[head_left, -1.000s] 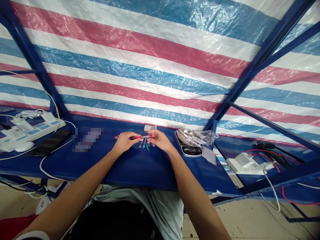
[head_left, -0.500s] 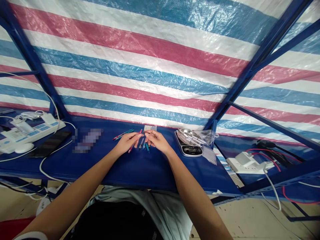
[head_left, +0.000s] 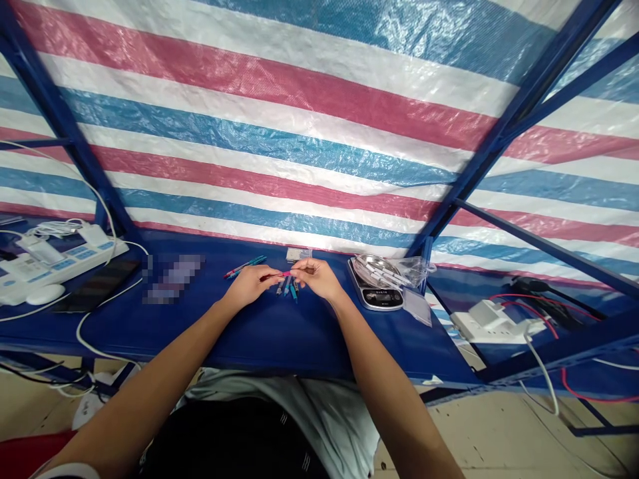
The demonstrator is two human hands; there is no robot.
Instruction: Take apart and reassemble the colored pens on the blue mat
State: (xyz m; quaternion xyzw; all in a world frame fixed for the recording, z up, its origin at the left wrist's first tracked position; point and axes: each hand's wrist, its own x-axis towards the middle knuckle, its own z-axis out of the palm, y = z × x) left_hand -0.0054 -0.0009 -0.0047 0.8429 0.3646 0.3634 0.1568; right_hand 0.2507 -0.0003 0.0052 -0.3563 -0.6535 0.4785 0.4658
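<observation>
My left hand (head_left: 252, 284) and my right hand (head_left: 315, 277) meet over the blue table (head_left: 259, 332), each pinching one end of a red pen (head_left: 276, 275) held level between them. Several loose pen parts in blue and grey (head_left: 289, 289) lie on the table just below the hands. Two more pens, one red and one teal (head_left: 244, 266), lie to the upper left of my left hand.
A small digital scale (head_left: 377, 293) with a metal dish and a clear bag of white parts stands right of my hands. White power strips (head_left: 54, 256) with cables sit far left, another strip (head_left: 492, 322) far right. A striped tarp (head_left: 299, 133) backs the table.
The red pen was tilted down in my left hand half a second ago; now it lies level again, with both hands pinching its ends.
</observation>
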